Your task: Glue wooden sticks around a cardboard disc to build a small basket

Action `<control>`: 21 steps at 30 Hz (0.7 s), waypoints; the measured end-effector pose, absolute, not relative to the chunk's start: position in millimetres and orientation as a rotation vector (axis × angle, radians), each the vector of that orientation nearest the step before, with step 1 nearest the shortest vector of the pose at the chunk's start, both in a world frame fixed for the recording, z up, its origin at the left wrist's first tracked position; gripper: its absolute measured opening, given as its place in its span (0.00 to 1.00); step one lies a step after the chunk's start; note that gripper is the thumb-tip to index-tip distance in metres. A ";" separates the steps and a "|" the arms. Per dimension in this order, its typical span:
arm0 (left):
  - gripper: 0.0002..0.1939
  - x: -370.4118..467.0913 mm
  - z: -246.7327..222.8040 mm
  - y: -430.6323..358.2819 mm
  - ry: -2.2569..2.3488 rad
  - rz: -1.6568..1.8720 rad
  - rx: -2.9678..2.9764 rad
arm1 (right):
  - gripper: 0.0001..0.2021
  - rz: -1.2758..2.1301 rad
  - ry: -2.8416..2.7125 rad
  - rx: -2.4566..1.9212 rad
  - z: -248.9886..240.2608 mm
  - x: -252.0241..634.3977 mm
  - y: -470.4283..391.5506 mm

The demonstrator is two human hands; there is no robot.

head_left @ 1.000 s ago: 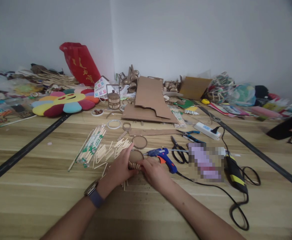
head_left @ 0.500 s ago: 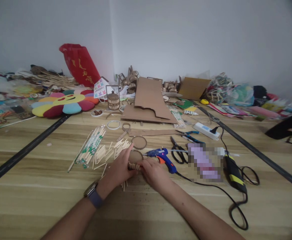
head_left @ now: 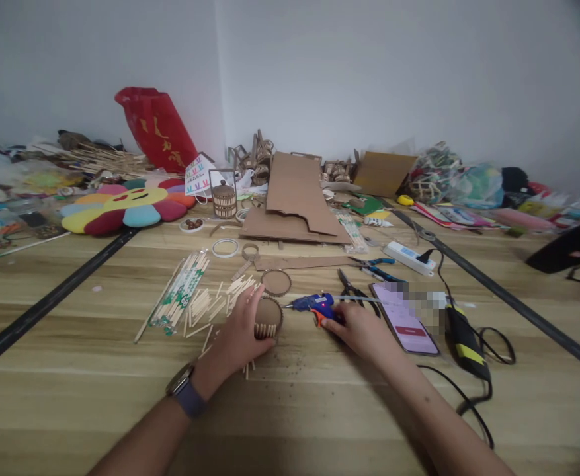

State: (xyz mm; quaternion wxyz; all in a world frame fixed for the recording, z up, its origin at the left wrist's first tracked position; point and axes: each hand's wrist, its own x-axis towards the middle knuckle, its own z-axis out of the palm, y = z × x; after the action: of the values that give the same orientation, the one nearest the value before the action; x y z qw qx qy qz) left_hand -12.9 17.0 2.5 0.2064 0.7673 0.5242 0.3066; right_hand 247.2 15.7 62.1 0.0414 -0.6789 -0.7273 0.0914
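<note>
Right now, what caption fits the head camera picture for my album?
Left hand holds a stick-edged ring; right hand grips a glue gun.

L hand (head_left: 241, 332) holding stick-lined ring (head_left: 266, 330); R hand (head_left: 362, 325) on blue glue gun (head_left: 321, 304) hndl.

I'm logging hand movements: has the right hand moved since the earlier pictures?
Yes: the right hand moved rightward, to the glue gun, nearer the power strip.
</note>
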 end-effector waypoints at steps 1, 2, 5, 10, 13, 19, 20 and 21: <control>0.53 -11.4 1.5 16.6 1.478 0.868 2.140 | 0.09 0.315 -2.223 -2.074 59.8 248.5 14.9; 0.54 -9.9 0.4 16.3 1.488 0.886 2.147 | 0.08 0.331 -2.211 -2.066 57.7 248.9 14.2; 0.55 -6.0 -2.1 16.3 1.489 0.936 2.171 | 0.08 0.376 -2.154 -2.052 54.6 248.6 14.1; 0.52 -3.0 -2.3 16.7 1.468 0.981 2.157 | 0.10 0.585 -1.983 -1.953 56.9 258.3 16.5; 0.52 -2.2 -2.1 16.6 1.473 0.994 2.139 | 0.16 0.721 -1.896 -1.720 60.7 265.4 15.2; 0.50 -1.4 -1.4 16.4 1.480 0.984 2.169 | 0.23 0.789 -1.677 -1.548 69.1 261.7 8.8; 0.50 -1.5 -1.1 16.4 1.481 0.979 2.176 | 0.22 0.786 -1.616 -1.552 69.9 260.0 7.8; 0.50 -1.7 -0.8 16.3 1.481 0.975 2.183 | 0.22 0.787 -1.565 -1.549 70.6 258.4 6.7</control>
State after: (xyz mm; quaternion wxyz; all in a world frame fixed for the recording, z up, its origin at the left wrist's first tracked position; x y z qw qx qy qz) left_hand -1.7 16.3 -0.8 0.1639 0.7658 0.5195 0.3418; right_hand 258.4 6.7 70.6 0.3910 -0.6097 -0.6160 0.3098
